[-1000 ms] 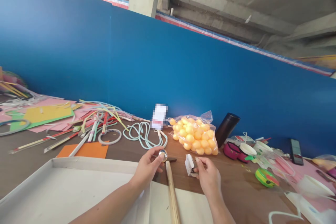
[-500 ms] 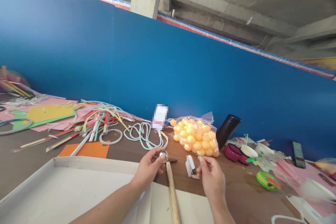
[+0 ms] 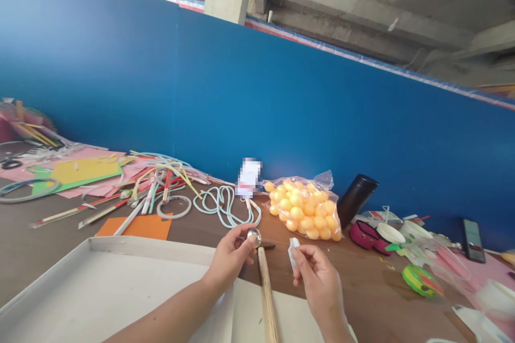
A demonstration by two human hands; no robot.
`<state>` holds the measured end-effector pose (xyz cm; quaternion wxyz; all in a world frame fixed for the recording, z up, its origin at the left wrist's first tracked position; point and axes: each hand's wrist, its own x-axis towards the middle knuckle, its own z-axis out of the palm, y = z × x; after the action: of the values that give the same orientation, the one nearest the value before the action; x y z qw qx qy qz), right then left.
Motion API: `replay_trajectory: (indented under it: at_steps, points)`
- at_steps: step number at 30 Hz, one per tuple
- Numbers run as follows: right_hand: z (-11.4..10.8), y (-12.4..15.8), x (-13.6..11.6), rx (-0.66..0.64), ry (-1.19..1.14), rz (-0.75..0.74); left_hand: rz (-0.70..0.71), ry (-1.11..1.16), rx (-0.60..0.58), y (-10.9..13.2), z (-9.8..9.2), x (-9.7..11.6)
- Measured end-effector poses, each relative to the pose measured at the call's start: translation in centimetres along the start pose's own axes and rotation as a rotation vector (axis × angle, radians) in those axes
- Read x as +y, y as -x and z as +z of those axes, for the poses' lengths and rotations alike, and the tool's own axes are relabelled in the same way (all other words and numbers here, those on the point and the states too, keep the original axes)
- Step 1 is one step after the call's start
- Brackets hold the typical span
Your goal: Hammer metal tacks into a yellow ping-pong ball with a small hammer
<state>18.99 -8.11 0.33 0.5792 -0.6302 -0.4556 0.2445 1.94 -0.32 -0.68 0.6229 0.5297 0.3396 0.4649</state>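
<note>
My left hand [image 3: 231,257] pinches a shiny metal ball [image 3: 254,237] between thumb and fingers, raised above the table. Just beneath it lies a hammer with a pale wooden handle [image 3: 267,295]; its dark head [image 3: 266,245] is partly covered by the ball and hand. My right hand [image 3: 319,281] has thumb and forefinger pressed together at a small white box [image 3: 293,254]. The fingers hide part of that box, and whatever is between the tips is too small to make out.
A white tray [image 3: 120,244] fills the front left. Behind stand a bag of orange balls [image 3: 303,209] and a black bottle [image 3: 357,201]. Coiled cord [image 3: 225,209], paper and sticks lie to the left. A tape measure [image 3: 421,280], cups and a phone [image 3: 473,240] are at right.
My right hand has moved left, its fingertips now covering part of the small white box. My left hand keeps the metal ball above the hammer head. The view has shifted slightly.
</note>
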Motion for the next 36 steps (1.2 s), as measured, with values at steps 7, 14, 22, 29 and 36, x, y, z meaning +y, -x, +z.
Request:
replay_trajectory:
  at_steps: [7, 14, 22, 29, 36]
  points:
    - [0.2, 0.4, -0.4, -0.038, -0.043, 0.034, -0.01, 0.143, -0.103, 1.3, 0.5, 0.7]
    - [1.6, 1.5, -1.8, -0.182, -0.182, 0.054, -0.213, 0.444, -0.291, 1.0, 0.6, -0.2]
    - [2.7, 2.0, -1.5, -0.307, -0.332, 0.13, -0.285, 0.471, -0.358, 0.8, 0.4, -0.5]
    - [2.7, 1.5, -0.9, -0.306, -0.448, 0.222, -0.258, 0.424, -0.345, 0.9, 0.5, -0.6]
    - [2.8, 1.3, -0.3, -0.306, -0.513, 0.285, -0.244, 0.39, -0.342, 0.9, 0.5, -0.6]
